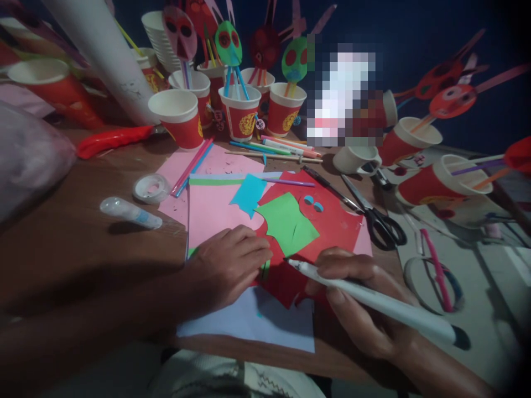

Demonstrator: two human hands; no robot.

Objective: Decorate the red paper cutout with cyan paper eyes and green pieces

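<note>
My right hand (365,298) is wrapped round a white marker (385,304), its dark tip down at the red paper (344,226). Flat on the papers lies my left hand (230,265), fingers stretched out and nothing held, beside a narrow green piece. A green paper piece (288,221) rests on the red sheet just beyond both hands. Two small blue shapes on a red round piece (313,204) are to its right. Behind it, a blue paper scrap (249,193) overlaps the pink paper (211,210). White paper (249,326) sticks out at the table's front edge.
Black-handled scissors (384,226) and a white mug (357,160) are at the right. A glue bottle (130,213) and a tape roll (151,188) lie left. Red cups (180,119) with paper faces on straws (228,44) line the back. Pens (282,148) lie before them.
</note>
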